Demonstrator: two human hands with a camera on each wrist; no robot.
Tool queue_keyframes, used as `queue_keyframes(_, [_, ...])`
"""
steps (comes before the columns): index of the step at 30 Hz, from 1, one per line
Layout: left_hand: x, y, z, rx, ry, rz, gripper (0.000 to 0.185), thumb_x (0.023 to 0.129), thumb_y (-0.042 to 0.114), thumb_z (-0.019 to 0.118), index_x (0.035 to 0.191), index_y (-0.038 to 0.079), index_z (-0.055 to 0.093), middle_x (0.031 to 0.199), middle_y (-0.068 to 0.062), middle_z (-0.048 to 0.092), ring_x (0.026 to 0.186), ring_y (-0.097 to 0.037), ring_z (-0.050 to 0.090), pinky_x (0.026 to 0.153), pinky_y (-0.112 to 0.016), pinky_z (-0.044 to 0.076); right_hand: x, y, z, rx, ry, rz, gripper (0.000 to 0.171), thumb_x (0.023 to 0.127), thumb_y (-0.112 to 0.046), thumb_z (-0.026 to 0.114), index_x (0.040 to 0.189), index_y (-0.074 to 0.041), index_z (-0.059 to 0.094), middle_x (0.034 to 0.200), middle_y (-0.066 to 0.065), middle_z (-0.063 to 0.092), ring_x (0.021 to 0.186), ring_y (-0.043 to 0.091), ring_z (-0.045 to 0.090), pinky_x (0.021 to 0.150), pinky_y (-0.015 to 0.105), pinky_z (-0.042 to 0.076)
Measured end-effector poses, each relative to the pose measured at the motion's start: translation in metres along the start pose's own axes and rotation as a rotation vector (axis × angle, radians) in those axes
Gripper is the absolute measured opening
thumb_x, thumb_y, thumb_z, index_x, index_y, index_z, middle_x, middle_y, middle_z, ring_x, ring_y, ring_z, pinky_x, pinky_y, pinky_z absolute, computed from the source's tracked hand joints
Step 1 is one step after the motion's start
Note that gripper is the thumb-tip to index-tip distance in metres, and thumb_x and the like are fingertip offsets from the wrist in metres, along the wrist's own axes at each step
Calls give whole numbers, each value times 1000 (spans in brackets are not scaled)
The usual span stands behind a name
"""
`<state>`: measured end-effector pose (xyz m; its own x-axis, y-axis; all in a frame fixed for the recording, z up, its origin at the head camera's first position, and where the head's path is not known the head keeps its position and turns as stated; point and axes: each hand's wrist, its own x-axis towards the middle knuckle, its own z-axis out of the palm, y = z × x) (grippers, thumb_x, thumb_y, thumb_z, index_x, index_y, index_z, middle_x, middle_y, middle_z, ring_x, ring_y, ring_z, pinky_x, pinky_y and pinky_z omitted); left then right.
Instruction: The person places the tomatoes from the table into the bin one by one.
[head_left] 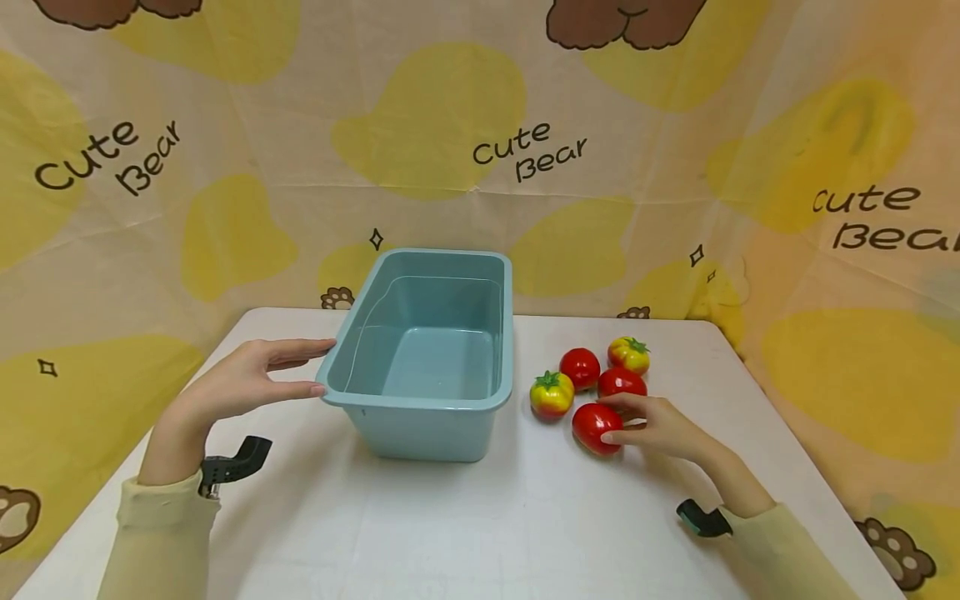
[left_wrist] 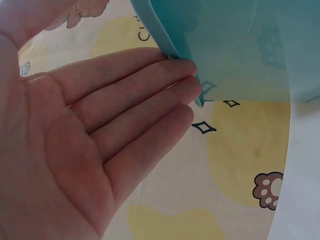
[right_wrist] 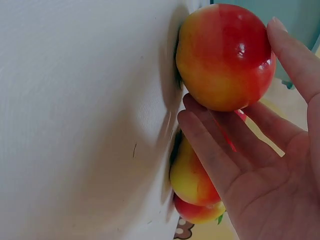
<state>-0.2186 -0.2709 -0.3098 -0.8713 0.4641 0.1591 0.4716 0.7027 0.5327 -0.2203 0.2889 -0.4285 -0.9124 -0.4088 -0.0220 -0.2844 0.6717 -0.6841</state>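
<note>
The right hand (head_left: 660, 429) cups the nearest red tomato (head_left: 596, 427) on the white table (head_left: 465, 525), thumb and fingers (right_wrist: 210, 145) curved round it; the palm hides its far side. Just beyond those fingers sit four more tomatoes (head_left: 600, 371), partly covering one another. The left hand (head_left: 240, 383) lies flat and straight, fingertips (left_wrist: 187, 82) touching the rim of the blue tub (head_left: 427, 358), whose lower near corner is cut off in the wrist view.
</note>
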Motion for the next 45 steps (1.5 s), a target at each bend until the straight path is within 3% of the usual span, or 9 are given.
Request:
queue_keyframes(20, [-1, 1, 1, -1, 0, 0, 59, 83, 38, 73, 135, 19, 54, 134, -3, 57, 118, -30, 58, 93, -5, 40, 2, -1, 6, 26, -9, 11, 56, 80, -36, 75, 129, -15, 57, 120, 10, 61, 106, 27, 58, 80, 28, 58])
queue_keyframes(27, [-1, 1, 1, 1, 1, -5, 59, 83, 38, 73, 135, 19, 54, 134, -3, 57, 118, -30, 58, 93, -5, 41, 0, -1, 5, 52, -17, 17, 57, 80, -34, 75, 130, -14, 56, 120, 11, 61, 105, 26, 59, 77, 21, 56])
queue_keyframes(45, [-1, 0, 0, -3, 5, 3, 59, 83, 38, 73, 135, 19, 54, 134, -3, 58, 118, -28, 58, 93, -5, 41, -3, -5, -6, 30, 10, -6, 55, 82, -33, 74, 131, -15, 55, 126, 13, 59, 112, 33, 57, 82, 32, 58])
